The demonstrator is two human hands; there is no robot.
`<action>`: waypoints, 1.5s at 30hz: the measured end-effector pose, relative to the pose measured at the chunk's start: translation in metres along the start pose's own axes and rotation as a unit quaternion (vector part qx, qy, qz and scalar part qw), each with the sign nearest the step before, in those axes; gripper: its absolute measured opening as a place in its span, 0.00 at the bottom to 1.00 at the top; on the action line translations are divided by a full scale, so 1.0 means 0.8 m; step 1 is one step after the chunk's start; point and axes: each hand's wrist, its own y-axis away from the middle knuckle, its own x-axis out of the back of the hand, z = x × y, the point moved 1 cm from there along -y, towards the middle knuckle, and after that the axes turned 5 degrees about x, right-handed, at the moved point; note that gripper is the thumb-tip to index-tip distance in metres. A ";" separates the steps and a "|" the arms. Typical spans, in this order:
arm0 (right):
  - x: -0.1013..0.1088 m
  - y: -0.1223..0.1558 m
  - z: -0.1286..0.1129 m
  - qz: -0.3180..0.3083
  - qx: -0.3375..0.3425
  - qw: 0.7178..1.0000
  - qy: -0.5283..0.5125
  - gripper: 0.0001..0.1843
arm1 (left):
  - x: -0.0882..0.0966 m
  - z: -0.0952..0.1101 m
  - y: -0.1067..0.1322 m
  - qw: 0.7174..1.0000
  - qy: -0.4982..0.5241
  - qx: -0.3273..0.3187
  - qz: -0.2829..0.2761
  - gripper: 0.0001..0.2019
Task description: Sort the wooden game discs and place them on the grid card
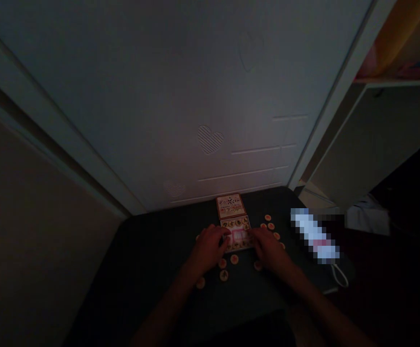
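A small open box [239, 245] lies on the dark surface, with round Chinese chess pieces [238, 222] set along its inner edges. Its printed lid [230, 206] is folded back toward the wall. My left hand [210, 245] is closed at the box's left side, thumb and forefinger near each other; whatever is between them is too dark to make out. At the opposite side, the fingers of my right hand [265, 245] are bent against the box's right edge. Several loose pieces, such as one with a dark mark [223, 275] and one with a red mark [234, 259], lie around both hands.
More loose pieces [271, 226] lie to the right of the box. A bright, pixelated long object [314, 236] with a white cord loop [340, 276] rests near the right edge. A pale panel with heart reliefs [210, 140] rises behind the dark table [152, 265].
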 end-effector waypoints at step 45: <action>0.039 0.171 0.025 0.240 -0.209 0.947 0.042 0.16 | 0.009 -0.105 0.182 0.893 0.199 0.365 0.170 0.25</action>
